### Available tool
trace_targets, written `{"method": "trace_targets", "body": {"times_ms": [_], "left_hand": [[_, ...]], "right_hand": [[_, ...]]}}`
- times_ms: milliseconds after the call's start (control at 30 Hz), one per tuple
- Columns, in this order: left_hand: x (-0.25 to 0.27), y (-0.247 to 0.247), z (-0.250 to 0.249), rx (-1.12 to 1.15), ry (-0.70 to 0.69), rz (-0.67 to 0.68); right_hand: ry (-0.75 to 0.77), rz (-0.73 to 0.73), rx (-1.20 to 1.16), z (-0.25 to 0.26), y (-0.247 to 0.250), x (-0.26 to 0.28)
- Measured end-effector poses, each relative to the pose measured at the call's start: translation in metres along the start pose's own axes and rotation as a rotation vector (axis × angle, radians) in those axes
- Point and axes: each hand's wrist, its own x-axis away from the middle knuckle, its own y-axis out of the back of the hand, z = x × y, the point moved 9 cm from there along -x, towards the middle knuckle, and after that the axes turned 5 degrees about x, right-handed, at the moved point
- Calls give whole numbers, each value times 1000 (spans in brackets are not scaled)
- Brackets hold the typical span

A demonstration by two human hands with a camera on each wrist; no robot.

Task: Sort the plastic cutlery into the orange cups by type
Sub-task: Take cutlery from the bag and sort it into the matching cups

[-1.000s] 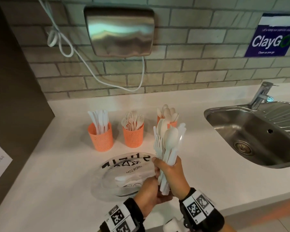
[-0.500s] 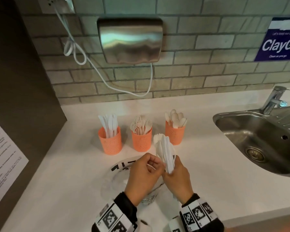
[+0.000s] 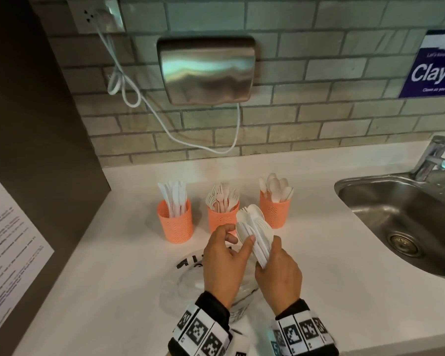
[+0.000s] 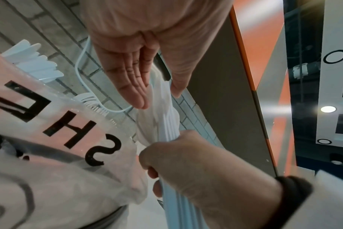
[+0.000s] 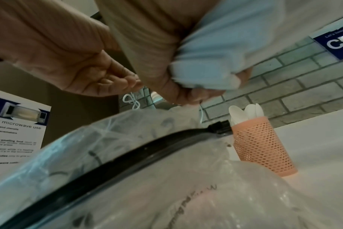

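Observation:
Three orange mesh cups stand in a row on the white counter: knives in the left cup [image 3: 175, 219], forks in the middle cup [image 3: 222, 218], spoons in the right cup [image 3: 275, 210] [image 5: 262, 144]. In front of them my right hand [image 3: 270, 255] grips a bundle of mixed white cutlery [image 3: 254, 232] [image 4: 166, 124] by the handles, heads pointing at the cups. My left hand [image 3: 238, 237] [image 4: 157, 96] pinches the upper part of the bundle between thumb and nearly straight fingers. A clear plastic bag with black lettering [image 3: 190, 276] [image 5: 166, 170] lies under both hands.
A steel sink [image 3: 396, 222] with a tap [image 3: 432, 158] is sunk into the counter at the right. A metal hand dryer [image 3: 206, 70] and its white cable hang on the tiled wall behind the cups. A dark panel with a paper notice [image 3: 10, 253] bounds the left.
The bundle has come down from upright and now tilts toward the cups. My left hand has moved from the handle ends up to the heads of the bundle.

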Motion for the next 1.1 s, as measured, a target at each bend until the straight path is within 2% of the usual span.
{"method": "trace_targets", "body": {"times_ms": [300,500,700,967,1100], "left_hand": [[-6,-9,-8,-191,-53,-7],[-2,-14,-14,-193,-143,-59],[-5,-23,-11,-235,-121,15],[-33,-14,-16,-82,-100,-17],[-22,-23,-10,-5,-45,78]], "right_hand": [[-10,34,-14,0,-13,1],[-4,76,16,1,-19,-1],[6,132,24,7,-20,2],[-7,154,12,3,-21,1],[1,159,-42,4,-24,2]]}}
